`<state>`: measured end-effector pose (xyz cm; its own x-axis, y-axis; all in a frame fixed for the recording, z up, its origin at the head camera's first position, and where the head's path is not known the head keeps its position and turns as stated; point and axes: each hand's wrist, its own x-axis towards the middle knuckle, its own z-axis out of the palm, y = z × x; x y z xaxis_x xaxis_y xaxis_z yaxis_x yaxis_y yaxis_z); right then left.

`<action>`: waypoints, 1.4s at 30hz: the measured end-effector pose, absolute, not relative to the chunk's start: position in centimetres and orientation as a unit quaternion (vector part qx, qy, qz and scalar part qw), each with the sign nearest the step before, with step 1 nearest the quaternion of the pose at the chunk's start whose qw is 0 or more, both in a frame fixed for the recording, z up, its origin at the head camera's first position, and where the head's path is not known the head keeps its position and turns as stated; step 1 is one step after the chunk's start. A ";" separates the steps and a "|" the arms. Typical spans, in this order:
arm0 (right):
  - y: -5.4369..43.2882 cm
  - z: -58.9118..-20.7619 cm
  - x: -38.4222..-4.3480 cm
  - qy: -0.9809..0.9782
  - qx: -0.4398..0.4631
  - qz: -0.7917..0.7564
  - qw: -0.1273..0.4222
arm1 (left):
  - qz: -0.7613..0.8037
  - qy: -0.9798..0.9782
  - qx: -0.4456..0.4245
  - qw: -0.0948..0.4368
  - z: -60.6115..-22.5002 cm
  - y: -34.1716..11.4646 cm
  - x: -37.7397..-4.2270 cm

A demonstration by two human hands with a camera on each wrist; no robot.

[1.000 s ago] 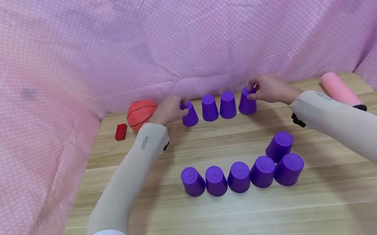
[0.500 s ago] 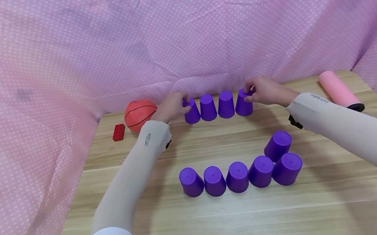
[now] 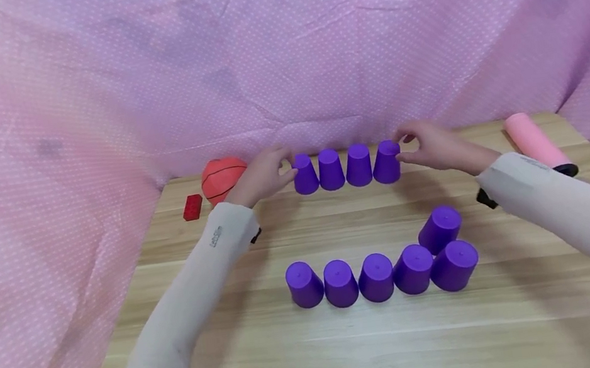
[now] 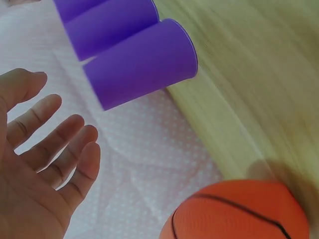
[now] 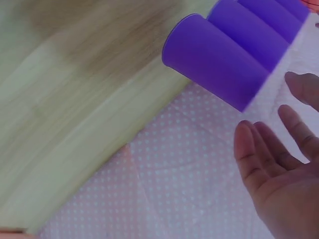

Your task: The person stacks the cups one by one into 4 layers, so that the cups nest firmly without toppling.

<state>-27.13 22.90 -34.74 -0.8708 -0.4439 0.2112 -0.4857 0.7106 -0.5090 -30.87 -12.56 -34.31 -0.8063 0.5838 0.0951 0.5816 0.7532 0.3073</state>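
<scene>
Several purple cups stand upside down in a row at the back of the table. Beside the leftmost back cup point(image 3: 305, 175) is my left hand point(image 3: 266, 175); in the left wrist view its fingers are spread, apart from that cup point(image 4: 142, 64). Near the rightmost back cup point(image 3: 387, 164) my right hand point(image 3: 433, 147) hovers, thumb and fingers parted; the right wrist view shows a gap between the fingers and the cup point(image 5: 214, 59). Neither hand holds anything. Closer to me, another row of upside-down purple cups point(image 3: 376, 279) stands, with one cup point(image 3: 440, 229) behind its right end.
An orange basketball-patterned ball point(image 3: 223, 179) and a red toy brick point(image 3: 192, 207) lie at the back left of the wooden table point(image 3: 354, 353). A pink cylinder with a black end point(image 3: 536, 141) lies at the back right. Pink dotted cloth point(image 3: 275, 53) hangs behind.
The outer back cups have moved inward, closing up the row. Both hands have since let go of them, and the right hand has drawn off to the right.
</scene>
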 end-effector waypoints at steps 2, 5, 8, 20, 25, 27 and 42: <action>23.6 -34.5 -25.8 -0.918 0.267 0.286 0.064 | 0.156 0.932 0.328 -0.006 -34.0 -13.2 -29.7; 24.5 -34.3 -23.6 -0.913 0.293 0.269 0.095 | 0.155 0.927 0.343 -0.007 -33.5 -14.3 -27.4; 25.4 -34.3 -21.2 -0.906 0.328 0.241 0.117 | 0.161 0.921 0.354 -0.002 -33.4 -15.4 -24.8; 26.6 -35.9 -14.5 -0.894 0.373 0.199 0.146 | 0.176 0.857 0.484 -0.011 -34.9 -17.5 -16.5; 26.7 -36.7 -13.4 -0.902 0.349 0.211 0.138 | 0.187 0.848 0.496 0.016 -35.2 -17.7 -15.0; 26.8 -36.9 -13.0 -0.903 0.343 0.219 0.139 | 0.191 0.846 0.496 0.022 -35.4 -17.8 -14.7; 27.0 -38.0 -12.4 -0.900 0.331 0.242 0.144 | 0.206 0.861 0.462 0.046 -36.8 -17.8 -13.6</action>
